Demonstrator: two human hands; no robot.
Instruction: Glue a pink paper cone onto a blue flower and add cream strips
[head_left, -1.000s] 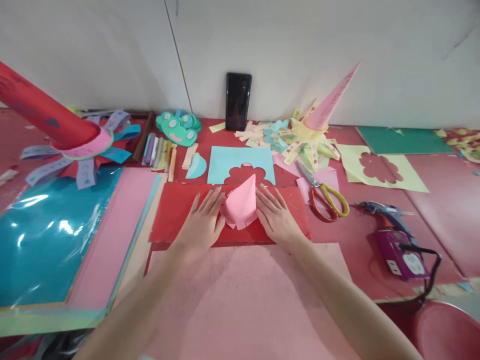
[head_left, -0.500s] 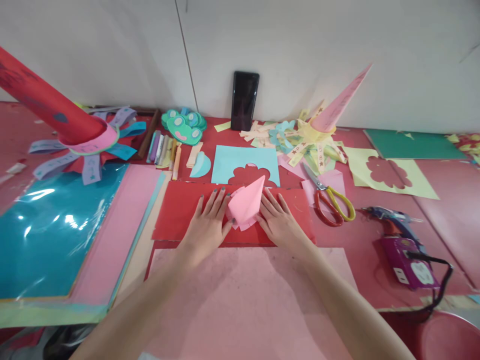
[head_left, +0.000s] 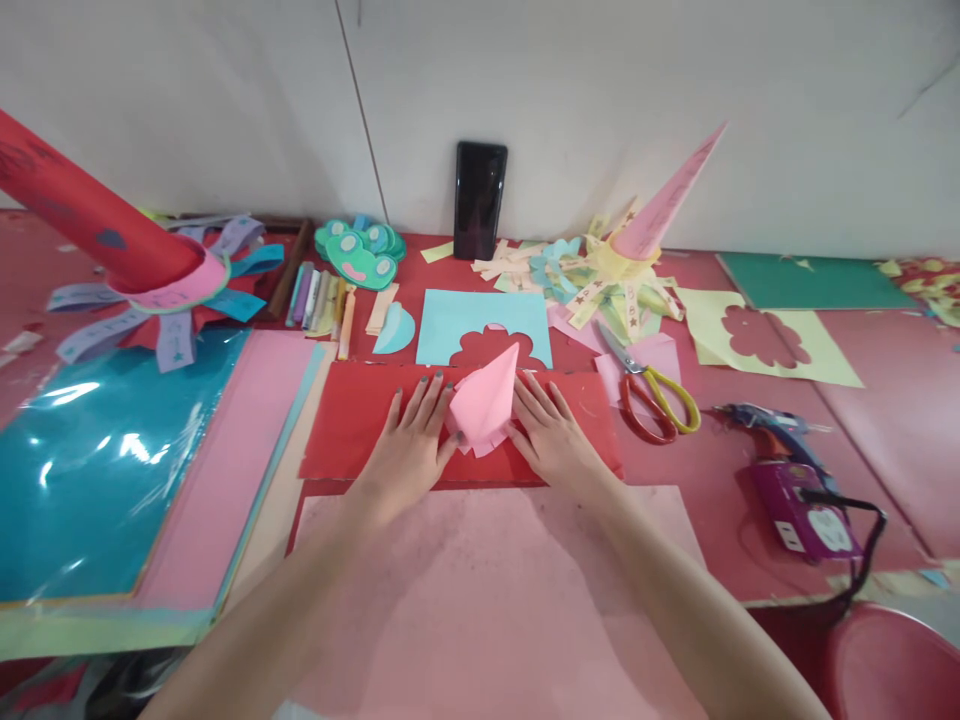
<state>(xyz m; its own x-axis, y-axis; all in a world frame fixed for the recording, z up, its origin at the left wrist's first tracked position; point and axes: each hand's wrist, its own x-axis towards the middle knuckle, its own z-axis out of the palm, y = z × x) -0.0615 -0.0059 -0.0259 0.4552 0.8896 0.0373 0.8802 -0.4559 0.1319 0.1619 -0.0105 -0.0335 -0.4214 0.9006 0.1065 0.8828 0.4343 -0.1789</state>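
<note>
Pink cone (head_left: 486,405): frame centre, on the red sheet (head_left: 341,425)
Left hand (head_left: 401,440): we rest it flat, thumb at the cone
Right hand (head_left: 561,435): flat beside it
Scissors (head_left: 634,369): right of centre

Mid-frame, a light pink paper cone (head_left: 486,402) stands out against a bright red sheet (head_left: 352,415), with a pale blue sheet (head_left: 442,315) above and a duller pink sheet (head_left: 495,600) filling the bottom centre. At upper left a red paper roll (head_left: 112,225) carries dark drawn marks, a pink band (head_left: 176,288), and lilac strips (head_left: 174,330) with blue stars, while at upper right a pink spike (head_left: 664,215) rises from a yellow collar (head_left: 634,268) with cream strips (head_left: 632,305) patterned in brown stars. Scissors (head_left: 636,368) right of centre have one red and one yellow handle, the box (head_left: 799,510) at lower right is purple with a white patch, and the glossy sheet (head_left: 127,460) at lower left is teal.
</note>
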